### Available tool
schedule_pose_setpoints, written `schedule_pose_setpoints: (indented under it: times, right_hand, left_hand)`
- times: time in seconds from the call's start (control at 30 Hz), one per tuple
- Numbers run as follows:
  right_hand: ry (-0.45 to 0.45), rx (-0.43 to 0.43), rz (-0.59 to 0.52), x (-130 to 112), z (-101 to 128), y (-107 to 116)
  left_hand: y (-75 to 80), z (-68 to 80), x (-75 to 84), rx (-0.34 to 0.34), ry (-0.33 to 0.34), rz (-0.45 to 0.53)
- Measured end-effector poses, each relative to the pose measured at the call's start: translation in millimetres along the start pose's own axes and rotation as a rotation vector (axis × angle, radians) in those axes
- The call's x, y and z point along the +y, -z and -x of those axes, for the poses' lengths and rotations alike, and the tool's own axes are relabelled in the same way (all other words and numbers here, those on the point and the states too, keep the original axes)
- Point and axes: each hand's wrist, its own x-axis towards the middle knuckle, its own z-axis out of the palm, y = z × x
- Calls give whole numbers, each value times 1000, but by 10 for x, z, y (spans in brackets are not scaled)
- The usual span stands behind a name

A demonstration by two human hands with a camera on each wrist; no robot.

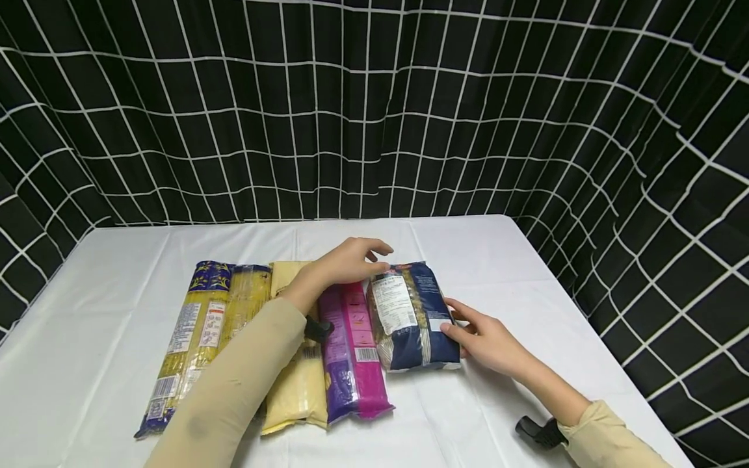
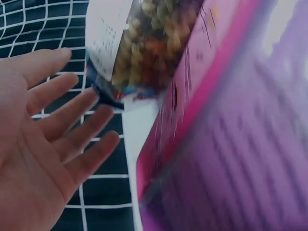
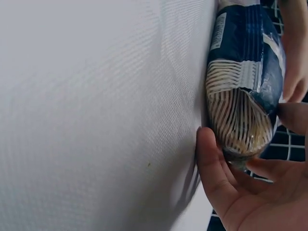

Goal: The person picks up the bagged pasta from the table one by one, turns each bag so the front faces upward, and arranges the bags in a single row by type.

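A navy bag of pasta [image 1: 421, 312] with a white label and a clear window lies at the right end of a row of packets. My right hand [image 1: 488, 338] holds its right edge, thumb on top and fingers along the side. In the right wrist view the bag's striped end [image 3: 238, 115] sits between thumb and fingers. My left hand [image 1: 354, 260] hovers by the bag's upper left corner, fingers apart; the left wrist view shows the hand [image 2: 53, 130] holding nothing. Beneath its wrist lies a pink and purple packet [image 1: 354, 351].
Left of the purple packet lie a pale yellow packet [image 1: 301, 390] and clear packets of spaghetti [image 1: 193, 325], partly hidden by my left sleeve [image 1: 228, 390]. A white cloth [image 1: 439, 416] covers the table. Black curtains with a white grid [image 1: 351, 117] hang behind and beside it.
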Motion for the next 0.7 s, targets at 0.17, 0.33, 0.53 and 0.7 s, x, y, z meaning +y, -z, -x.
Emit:
schedule_pose_setpoints:
  times: [0.17, 0.33, 0.53, 0.7]
  right_hand:
    - [-28, -3, -51, -24, -6, -17]
    - [-26, 0, -96, -23, -24, -41]
    - [-10, 13, -226, -3, -40, -52]
    - [31, 77, -207, -23, -27, -28]
  left_hand:
    - [-70, -61, 12, -38, 59, 47]
    - [-125, -88, -30, -57, 106, 111]
    - [-170, -107, -32, -49, 119, 156]
    - [-199, -111, 7, -25, 107, 158]
